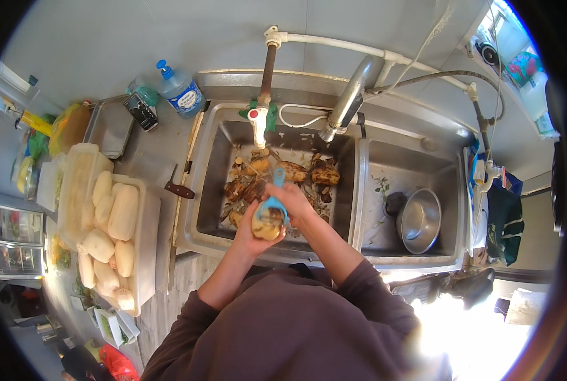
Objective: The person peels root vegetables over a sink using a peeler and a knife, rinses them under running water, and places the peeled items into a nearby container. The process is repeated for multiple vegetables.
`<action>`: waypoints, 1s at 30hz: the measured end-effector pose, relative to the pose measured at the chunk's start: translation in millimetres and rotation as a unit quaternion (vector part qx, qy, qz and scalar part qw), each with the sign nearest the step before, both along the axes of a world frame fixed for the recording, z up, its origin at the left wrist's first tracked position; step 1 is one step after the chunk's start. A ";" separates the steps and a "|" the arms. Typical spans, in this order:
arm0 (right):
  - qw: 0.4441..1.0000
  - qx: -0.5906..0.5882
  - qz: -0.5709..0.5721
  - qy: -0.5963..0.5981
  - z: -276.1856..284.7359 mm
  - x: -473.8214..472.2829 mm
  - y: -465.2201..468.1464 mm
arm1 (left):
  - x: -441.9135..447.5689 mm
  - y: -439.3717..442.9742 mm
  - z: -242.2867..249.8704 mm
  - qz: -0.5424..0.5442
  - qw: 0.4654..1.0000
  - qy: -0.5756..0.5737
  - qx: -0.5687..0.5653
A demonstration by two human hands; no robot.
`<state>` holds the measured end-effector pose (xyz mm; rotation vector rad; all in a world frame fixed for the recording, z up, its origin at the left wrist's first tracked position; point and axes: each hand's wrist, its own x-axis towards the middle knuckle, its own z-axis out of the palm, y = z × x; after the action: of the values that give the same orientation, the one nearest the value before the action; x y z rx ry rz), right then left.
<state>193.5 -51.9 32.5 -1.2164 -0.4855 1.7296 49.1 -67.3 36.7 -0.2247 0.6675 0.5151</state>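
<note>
My left hand [246, 227] holds a partly peeled lotus root [266, 232], yellowish with brown patches, above the left sink basin [207, 190]. In my right hand [294, 202] is a light blue peeler [278, 177], its wide head lying against the upper side of the root. The blade itself is blurred. Below, several brown, mud-stained lotus roots [325, 175] lie in the basin among peelings and cut ends. To the left, a whitish plastic tub [148, 238] holds several pale peeled lotus roots [123, 212].
A wooden-handled knife [179, 190] lies on the steel counter left of the basin. A white-bodied tap [258, 125] and a chrome faucet [348, 102] overhang it. The right basin holds a steel bowl [420, 221]. A phone [140, 112] and pump bottle [183, 95] stand behind left.
</note>
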 end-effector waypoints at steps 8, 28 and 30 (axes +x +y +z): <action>0.981 0.013 -0.194 0.012 7.6 23.0 -17.4 | -7.2 -5.7 4.3 0.004 0.999 0.029 0.019; 0.998 0.032 -0.007 -0.045 19.2 5.4 -7.6 | 0.9 1.4 11.4 -0.051 0.998 0.019 0.040; 0.956 -0.028 -0.153 -0.251 -26.3 35.0 11.4 | 0.0 -5.8 6.3 -0.085 0.996 0.001 0.042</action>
<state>228.5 -40.5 6.2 -1.6844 -0.5124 1.1739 49.1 -73.1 43.0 -0.0885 0.6586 0.3797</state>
